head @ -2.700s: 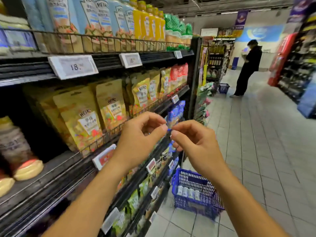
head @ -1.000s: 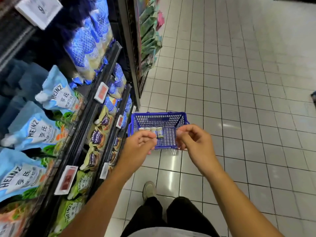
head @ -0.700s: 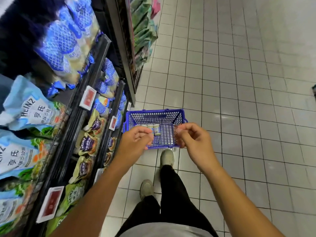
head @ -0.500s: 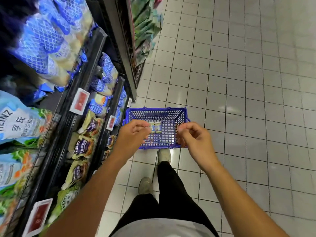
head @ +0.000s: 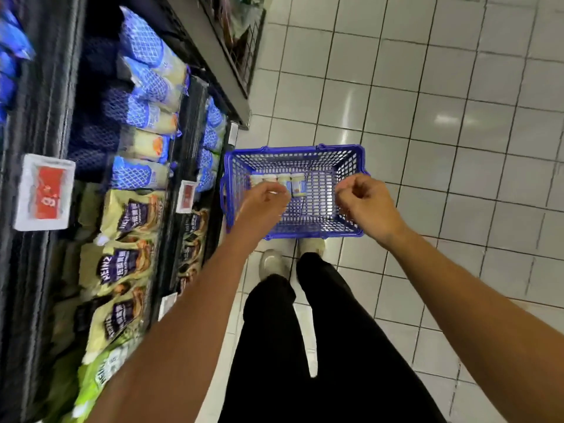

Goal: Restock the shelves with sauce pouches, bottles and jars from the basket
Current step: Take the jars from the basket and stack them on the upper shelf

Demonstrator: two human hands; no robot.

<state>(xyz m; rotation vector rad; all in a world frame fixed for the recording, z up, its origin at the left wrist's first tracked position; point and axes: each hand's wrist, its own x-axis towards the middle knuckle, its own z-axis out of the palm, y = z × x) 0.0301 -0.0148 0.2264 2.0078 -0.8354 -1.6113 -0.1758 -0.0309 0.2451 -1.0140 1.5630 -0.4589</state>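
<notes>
Right, step in hand: fetching the next item from the basket (head: 348, 161). It sits on the floor tiles (head: 442, 117), just beside the foot of the shelves (head: 187, 117) and right ahead of the person's shoes (head: 273, 264).

A row of small jars (head: 297, 184) stands upright inside, toward the shelf side.

Left hand (head: 264, 198): fingers curled in, nothing visible in them. It overlaps the left end of the jar row in this view. The top-down angle kills depth, so contact can't be ruled out, but with the person standing it probably hangs above the basket.

Right hand (head: 363, 199): fingers curled to the thumb, holding nothing, over the basket's right wall.

Shelves to the left carry blue pouches (head: 146, 87) up top and purple-label pouches (head: 128, 261) below, with red price tags (head: 44, 192) on the rail. The shelf side is motion-blurred, and no jar slot is readable from here.

Next move, as I judge it: bend down, uncurl the left hand, wrap it round one jar and lift it straight up without knocking its neighbours. Then find the matching shelf row.
</notes>
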